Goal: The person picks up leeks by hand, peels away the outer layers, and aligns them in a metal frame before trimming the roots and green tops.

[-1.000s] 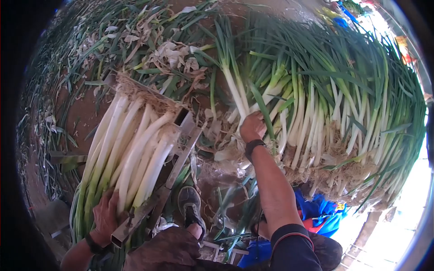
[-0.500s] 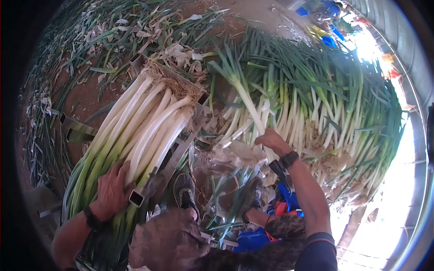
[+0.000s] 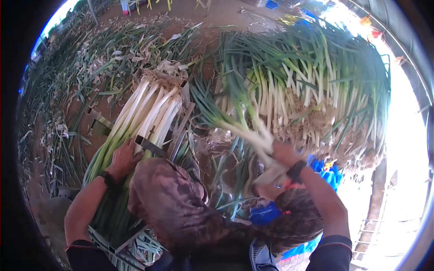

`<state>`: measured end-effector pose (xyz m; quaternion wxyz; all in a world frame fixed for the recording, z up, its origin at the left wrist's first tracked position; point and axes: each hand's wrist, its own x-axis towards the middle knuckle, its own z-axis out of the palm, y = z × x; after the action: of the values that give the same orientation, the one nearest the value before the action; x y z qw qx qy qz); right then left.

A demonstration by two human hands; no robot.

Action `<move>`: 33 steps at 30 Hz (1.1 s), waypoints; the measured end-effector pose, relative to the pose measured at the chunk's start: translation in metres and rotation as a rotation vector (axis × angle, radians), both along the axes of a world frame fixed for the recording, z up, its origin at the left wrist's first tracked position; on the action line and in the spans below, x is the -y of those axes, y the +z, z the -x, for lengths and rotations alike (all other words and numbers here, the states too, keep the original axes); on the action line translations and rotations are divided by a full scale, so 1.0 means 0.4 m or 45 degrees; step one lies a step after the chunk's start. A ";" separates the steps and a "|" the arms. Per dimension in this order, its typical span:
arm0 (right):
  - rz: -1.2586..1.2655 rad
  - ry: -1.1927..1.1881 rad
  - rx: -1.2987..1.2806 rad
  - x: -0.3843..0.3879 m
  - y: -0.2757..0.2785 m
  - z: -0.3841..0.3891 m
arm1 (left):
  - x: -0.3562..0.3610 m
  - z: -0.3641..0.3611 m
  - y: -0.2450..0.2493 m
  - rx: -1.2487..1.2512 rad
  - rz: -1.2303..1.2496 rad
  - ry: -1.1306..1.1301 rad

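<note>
My right hand [image 3: 284, 152] grips a leek [image 3: 235, 126] by its white stem, pulled out of the big pile and held above my knees, its green leaves pointing up and left. My left hand [image 3: 123, 158] rests flat on the bundle of cleaned leeks [image 3: 149, 113] lying in a metal frame [image 3: 180, 126], fingers spread over the pale stems. A large heap of untrimmed leeks [image 3: 307, 86] with rooty ends lies to the right of the pulled leek.
Trimmed leaves and peelings [image 3: 104, 58] litter the dirt floor at left and behind the frame. My knee in patterned trousers [image 3: 176, 203] fills the lower middle. Blue fabric [image 3: 323, 169] lies under the heap's root ends. More leaf scraps [image 3: 226, 180] lie between my legs.
My right hand has drawn one leek out of the heap and brought it down and toward me. My left hand has stayed on the bundle. The view has tilted down.
</note>
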<state>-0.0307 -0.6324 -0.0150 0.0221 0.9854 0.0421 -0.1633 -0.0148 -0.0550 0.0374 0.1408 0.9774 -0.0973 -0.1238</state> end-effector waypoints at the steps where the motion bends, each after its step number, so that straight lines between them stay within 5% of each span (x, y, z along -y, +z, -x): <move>1: 0.184 0.039 0.101 0.013 0.124 -0.016 | 0.009 0.006 0.026 -0.023 0.072 -0.014; 3: 0.509 0.169 0.493 0.054 0.226 -0.027 | -0.056 0.013 0.024 0.004 0.024 -0.140; 7: 0.571 0.131 0.468 0.016 0.404 0.024 | -0.091 0.054 0.175 0.202 -0.054 -0.307; 10: 0.701 0.352 0.688 0.014 0.415 0.062 | 0.086 0.110 0.397 0.408 -0.069 -0.262; 12: 0.576 0.403 0.690 -0.046 0.361 0.133 | 0.211 0.150 0.419 0.551 0.321 -0.506; 14: 0.320 0.167 0.534 -0.107 0.263 0.188 | 0.409 0.213 0.475 -0.282 0.386 -0.371; 16: 0.145 0.328 0.267 -0.175 0.242 0.238 | 0.545 0.265 0.359 -0.617 0.416 -0.556; 19: 0.088 0.336 0.325 -0.220 0.133 0.293 | 0.661 0.301 0.129 -0.839 0.189 -0.523; 21: -0.004 0.164 0.382 -0.230 0.099 0.339 | 0.671 0.353 0.002 -1.210 0.735 0.149; 22: -0.016 0.151 0.366 -0.235 0.106 0.356 | 0.671 0.381 -0.010 -1.228 0.717 0.150; 24: 0.012 0.149 0.298 -0.252 0.129 0.348 | 0.656 0.405 -0.024 -1.354 1.182 0.552; 26: -0.009 0.135 0.282 -0.273 0.119 0.347 | 0.638 0.409 -0.181 -1.538 1.421 0.568; 33: -0.062 0.044 0.216 -0.404 0.069 0.393 | 0.653 0.420 -0.154 -1.537 1.646 0.692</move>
<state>-0.1881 -0.4710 0.0126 0.0044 0.9951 0.0610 -0.0778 -0.1830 -0.3161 -0.0243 0.7099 0.4679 0.1750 -0.4965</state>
